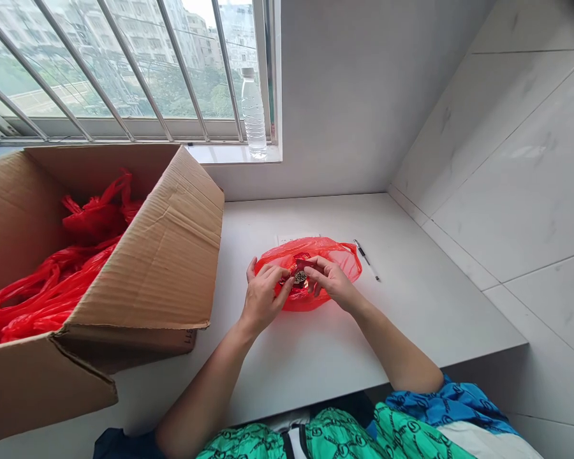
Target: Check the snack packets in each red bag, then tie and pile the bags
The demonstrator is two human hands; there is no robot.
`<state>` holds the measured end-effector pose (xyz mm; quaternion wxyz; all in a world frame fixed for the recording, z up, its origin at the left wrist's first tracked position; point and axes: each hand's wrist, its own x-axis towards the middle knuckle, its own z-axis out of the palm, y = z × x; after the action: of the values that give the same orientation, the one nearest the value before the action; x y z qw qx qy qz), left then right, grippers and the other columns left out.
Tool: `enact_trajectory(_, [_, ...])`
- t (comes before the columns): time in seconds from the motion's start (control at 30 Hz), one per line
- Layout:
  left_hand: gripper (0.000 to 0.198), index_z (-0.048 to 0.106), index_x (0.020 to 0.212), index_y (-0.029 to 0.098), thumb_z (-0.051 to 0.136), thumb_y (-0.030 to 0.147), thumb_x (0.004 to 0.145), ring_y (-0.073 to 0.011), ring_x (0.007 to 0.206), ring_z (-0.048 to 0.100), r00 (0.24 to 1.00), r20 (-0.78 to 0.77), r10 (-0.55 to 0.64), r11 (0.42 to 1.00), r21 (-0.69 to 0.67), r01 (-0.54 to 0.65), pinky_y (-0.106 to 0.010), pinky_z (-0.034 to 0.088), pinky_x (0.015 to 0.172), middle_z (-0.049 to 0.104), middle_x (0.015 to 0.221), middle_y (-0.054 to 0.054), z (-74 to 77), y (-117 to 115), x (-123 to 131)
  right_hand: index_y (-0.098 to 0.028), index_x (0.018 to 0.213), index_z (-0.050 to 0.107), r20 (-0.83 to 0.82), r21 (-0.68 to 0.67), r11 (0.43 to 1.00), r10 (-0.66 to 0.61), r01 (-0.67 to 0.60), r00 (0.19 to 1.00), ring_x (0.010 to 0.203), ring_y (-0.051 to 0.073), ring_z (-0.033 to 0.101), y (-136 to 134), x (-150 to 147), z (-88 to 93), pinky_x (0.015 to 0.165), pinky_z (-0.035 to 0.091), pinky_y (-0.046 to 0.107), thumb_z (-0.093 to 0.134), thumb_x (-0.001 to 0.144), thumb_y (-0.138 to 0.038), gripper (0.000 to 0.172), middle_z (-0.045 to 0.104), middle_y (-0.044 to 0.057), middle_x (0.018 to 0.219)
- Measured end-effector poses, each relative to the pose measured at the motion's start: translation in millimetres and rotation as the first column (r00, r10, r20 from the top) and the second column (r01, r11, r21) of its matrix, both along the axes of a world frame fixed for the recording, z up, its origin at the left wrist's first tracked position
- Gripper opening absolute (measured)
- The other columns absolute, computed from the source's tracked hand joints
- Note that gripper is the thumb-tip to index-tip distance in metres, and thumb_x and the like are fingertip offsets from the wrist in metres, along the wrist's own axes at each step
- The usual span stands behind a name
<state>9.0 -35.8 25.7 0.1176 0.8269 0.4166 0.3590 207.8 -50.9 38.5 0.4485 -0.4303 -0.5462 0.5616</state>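
A red plastic bag point(332, 254) lies on the white counter point(411, 306) in front of me. Both hands rest on its near side. My left hand point(262, 294) and my right hand point(329, 279) have their fingers curled and pinch a small round dark object point(300, 276) between them, just over the bag. What the small object is I cannot make out.
A large open cardboard box point(162, 255) stands at the left, full of several red plastic bags point(52, 280). A pen point(366, 259) lies to the right of the bag. A clear water bottle point(253, 115) stands on the windowsill. Tiled wall rises at the right.
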Motion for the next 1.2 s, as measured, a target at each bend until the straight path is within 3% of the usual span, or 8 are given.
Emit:
enact_trajectory(0.23, [0.022,0.062,0.089,0.023,0.044,0.030,0.101,-0.0143,0.089,0.064,1.000,0.013,-0.012,0.999,-0.047,0.012,-0.048,0.010,0.120,0.070,0.086,0.004,2.1,-0.4,-0.3,-0.020,0.078,0.059,0.150,0.098,0.995,-0.037,0.022,0.988,0.064,0.012,0.053,1.3,4.0,-5.9,0.062,0.043,0.027,0.066,0.087,-0.051,0.033,0.056,-0.002,0.069])
enact_trajectory(0.33, [0.017,0.063,0.097,0.025,0.049,0.034,0.099,-0.0137,0.088,0.064,0.997,0.075,-0.013,0.997,-0.069,0.018,-0.045,0.015,0.119,0.070,0.090,0.004,4.5,-0.6,-0.7,-0.020,0.078,0.061,0.224,0.123,0.992,0.008,-0.037,0.975,0.064,0.012,0.051,-1.1,0.9,-5.3,0.061,0.041,0.027,0.066,0.087,-0.050,0.032,0.056,-0.002,0.070])
enact_trajectory(0.57, [0.021,0.061,0.080,0.022,0.056,0.035,0.096,-0.0130,0.075,0.060,0.948,0.312,0.061,0.997,-0.072,-0.041,-0.036,0.033,0.109,0.066,0.075,0.005,4.9,1.9,-2.6,-0.022,0.088,0.064,0.207,0.069,0.995,0.057,-0.073,0.977,0.075,0.015,0.061,-4.3,-5.5,-3.3,0.070,0.048,0.028,0.060,0.090,-0.056,0.035,0.065,0.000,0.081])
enact_trajectory(0.83, [0.032,0.060,0.074,0.020,0.055,0.045,0.094,-0.0151,0.074,0.060,0.868,0.467,0.170,0.941,-0.340,-0.001,-0.027,0.045,0.078,0.067,0.076,0.001,8.5,-0.8,-2.2,-0.021,0.089,0.066,0.145,0.091,0.990,0.093,-0.106,0.985,0.082,0.018,0.067,-5.6,-8.5,-8.2,0.076,0.053,0.033,0.063,0.089,-0.052,0.032,0.071,0.003,0.086])
enact_trajectory(0.9, [0.033,0.063,0.080,0.021,0.048,0.045,0.097,-0.0162,0.079,0.062,0.894,0.418,0.161,0.945,-0.326,-0.018,-0.030,0.043,0.086,0.069,0.080,0.000,7.2,1.7,-3.7,-0.021,0.087,0.065,0.181,0.144,0.988,0.031,-0.058,0.983,0.076,0.017,0.064,-3.3,-4.1,-7.5,0.073,0.052,0.031,0.061,0.090,-0.052,0.031,0.068,0.002,0.082])
enact_trajectory(1.0, [0.036,0.067,0.094,0.024,0.036,0.039,0.102,-0.0178,0.088,0.064,0.969,0.196,0.150,0.966,-0.239,-0.101,-0.038,0.033,0.100,0.073,0.088,0.000,2.6,6.7,-7.0,-0.022,0.084,0.061,0.203,0.262,0.959,-0.165,0.109,0.965,0.073,0.016,0.061,1.2,7.7,-3.4,0.071,0.051,0.031,0.058,0.092,-0.049,0.029,0.065,0.001,0.079])
enact_trajectory(1.13, [0.019,0.068,0.094,0.026,0.051,0.035,0.096,-0.0207,0.089,0.065,0.980,-0.151,0.126,0.984,-0.105,-0.143,-0.043,0.029,0.099,0.074,0.094,-0.001,-7.5,10.5,-9.2,-0.024,0.082,0.059,0.320,0.393,0.900,-0.325,0.187,0.890,0.071,0.018,0.060,5.3,21.6,-0.9,0.067,0.049,0.032,0.054,0.095,-0.045,0.025,0.064,0.002,0.077])
enact_trajectory(1.2, [0.013,0.069,0.098,0.027,0.060,0.032,0.091,-0.0231,0.094,0.065,0.965,-0.239,0.107,0.988,-0.081,-0.130,-0.044,0.030,0.096,0.072,0.101,-0.004,-12.8,10.9,-9.5,-0.024,0.084,0.060,0.488,0.455,0.878,-0.383,0.145,0.784,0.071,0.019,0.059,7.1,24.4,-5.3,0.068,0.047,0.034,0.054,0.095,-0.040,0.020,0.066,0.002,0.077])
